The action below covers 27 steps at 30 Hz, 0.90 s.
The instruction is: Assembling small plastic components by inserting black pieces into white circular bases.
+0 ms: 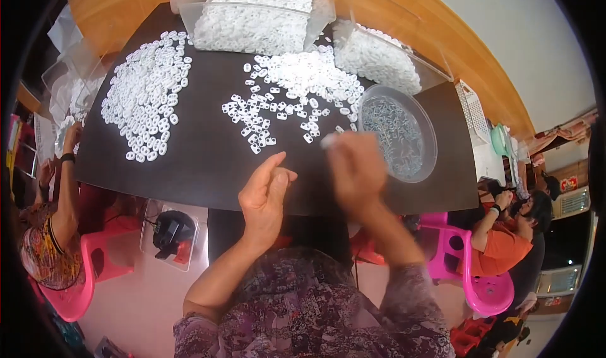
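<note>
Near the table's front edge is my left hand (264, 191), its index finger stretched out, its thumb apart and nothing visible between them. My right hand (358, 169), smeared by motion, is bent beside the round clear tub. At its fingertips is a small white plastic piece (327, 141), its exact shape blurred. Loose white two-holed plastic pieces (255, 118) lie scattered beyond my hands, with a dense heap of white pieces (309, 71) behind them. The round tub (431, 146) holds many small thin metal-looking parts.
A large pile of white oval two-holed pieces (148, 93) covers the dark table's (208, 162) left side. Two clear bins, one at the back (322, 17) and another at the back right (435, 74), hold white pieces. Other people sit at left (53, 244) and right (505, 238), near pink chairs.
</note>
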Available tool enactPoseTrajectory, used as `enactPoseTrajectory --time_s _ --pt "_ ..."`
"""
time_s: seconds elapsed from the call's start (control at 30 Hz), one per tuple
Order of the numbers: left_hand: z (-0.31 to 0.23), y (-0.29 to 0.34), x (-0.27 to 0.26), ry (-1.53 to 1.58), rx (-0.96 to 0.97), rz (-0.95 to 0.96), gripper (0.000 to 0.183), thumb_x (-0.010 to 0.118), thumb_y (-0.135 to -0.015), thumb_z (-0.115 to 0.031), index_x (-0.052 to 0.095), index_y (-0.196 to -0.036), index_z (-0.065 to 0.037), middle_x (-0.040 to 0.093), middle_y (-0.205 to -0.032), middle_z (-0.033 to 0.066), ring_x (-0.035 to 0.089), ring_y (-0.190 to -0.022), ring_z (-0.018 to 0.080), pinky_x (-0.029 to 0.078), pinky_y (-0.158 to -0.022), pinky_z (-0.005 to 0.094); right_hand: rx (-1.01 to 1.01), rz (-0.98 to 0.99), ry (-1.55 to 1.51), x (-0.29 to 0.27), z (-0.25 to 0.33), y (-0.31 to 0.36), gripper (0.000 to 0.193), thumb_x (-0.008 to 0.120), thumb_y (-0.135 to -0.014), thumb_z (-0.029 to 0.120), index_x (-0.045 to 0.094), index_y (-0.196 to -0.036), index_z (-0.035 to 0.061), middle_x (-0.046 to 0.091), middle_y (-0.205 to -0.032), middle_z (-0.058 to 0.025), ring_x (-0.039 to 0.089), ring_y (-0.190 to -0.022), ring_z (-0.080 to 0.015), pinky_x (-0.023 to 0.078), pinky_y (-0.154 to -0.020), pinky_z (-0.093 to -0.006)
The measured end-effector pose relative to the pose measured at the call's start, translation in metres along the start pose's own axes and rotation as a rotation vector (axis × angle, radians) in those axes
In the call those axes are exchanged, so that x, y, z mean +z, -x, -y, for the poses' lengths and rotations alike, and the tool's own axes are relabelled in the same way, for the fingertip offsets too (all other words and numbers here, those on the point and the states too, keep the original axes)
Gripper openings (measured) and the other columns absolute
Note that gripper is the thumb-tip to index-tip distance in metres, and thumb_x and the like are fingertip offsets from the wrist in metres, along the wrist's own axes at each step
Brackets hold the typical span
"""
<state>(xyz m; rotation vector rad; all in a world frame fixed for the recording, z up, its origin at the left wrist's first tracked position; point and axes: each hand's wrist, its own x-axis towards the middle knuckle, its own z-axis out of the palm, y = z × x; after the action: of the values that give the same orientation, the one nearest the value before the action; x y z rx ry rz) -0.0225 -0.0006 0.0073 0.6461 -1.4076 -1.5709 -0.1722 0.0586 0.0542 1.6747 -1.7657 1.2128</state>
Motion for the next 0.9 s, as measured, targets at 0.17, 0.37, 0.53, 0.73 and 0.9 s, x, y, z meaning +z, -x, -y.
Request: enactPoseTrajectory --time_s 0.17,0.37,0.53,0.73,0.9 --pt "0.006 -0.020 -0.009 -0.370 0.159 0.043 0.021 0.059 -0.083 -0.002 0.062 -0.104 0.001 0.064 -0.083 0.0108 0.061 -0.075 0.0199 0.047 -0.068 0.0287 -0.021 -0.225 0.270 -0.031 -0.099 -0.087 0.009 0.062 -0.081 0.003 0.064 -0.090 -0.0013 0.062 -0.082 -0.0101 0.057 -0.074 -0.0147 0.045 -0.065 -0.0266" --pt "0.004 -0.062 0.020 -0.768 0.558 0.101 0.014 0.061 -0.074 0.001 0.064 -0.086 -0.005 0.052 -0.071 0.0108 0.052 -0.070 0.0267 0.043 -0.058 0.0395 0.037 -0.114 0.721 -0.036 -0.188 -0.131 0.014 0.064 -0.077 0.007 0.065 -0.089 0.0018 0.060 -0.080 -0.0130 0.058 -0.076 -0.0271 0.046 -0.068 -0.0369" --pt "0.022 -0.077 0.031 -1.140 0.642 0.268 0.013 0.061 -0.071 -0.001 0.065 -0.081 -0.008 0.049 -0.072 0.0086 0.050 -0.070 0.0254 0.044 -0.056 0.0373 -0.092 -0.147 0.605 -0.027 -0.167 -0.113 0.012 0.064 -0.076 0.006 0.065 -0.087 0.0027 0.060 -0.082 -0.0123 0.057 -0.078 -0.0282 0.045 -0.069 -0.0386" --pt "0.023 -0.079 0.028 -1.255 0.768 0.358 0.009 0.060 -0.065 -0.002 0.058 -0.073 -0.002 0.049 -0.074 0.0120 0.050 -0.073 0.0266 0.043 -0.058 0.0348 -0.138 -0.057 0.376 -0.035 -0.125 -0.081 0.009 0.064 -0.077 0.003 0.064 -0.086 0.0021 0.062 -0.084 -0.0123 0.058 -0.078 -0.0275 0.046 -0.070 -0.0362" --pt "0.022 -0.079 0.030 -1.495 0.960 0.395 0.010 0.060 -0.064 -0.008 0.053 -0.070 -0.004 0.047 -0.070 0.0081 0.047 -0.070 0.0209 0.039 -0.057 0.0295 -0.051 0.064 0.266 -0.045 -0.116 -0.044 0.007 0.063 -0.077 0.000 0.065 -0.084 0.0017 0.063 -0.080 -0.0121 0.061 -0.077 -0.0271 0.047 -0.069 -0.0338"
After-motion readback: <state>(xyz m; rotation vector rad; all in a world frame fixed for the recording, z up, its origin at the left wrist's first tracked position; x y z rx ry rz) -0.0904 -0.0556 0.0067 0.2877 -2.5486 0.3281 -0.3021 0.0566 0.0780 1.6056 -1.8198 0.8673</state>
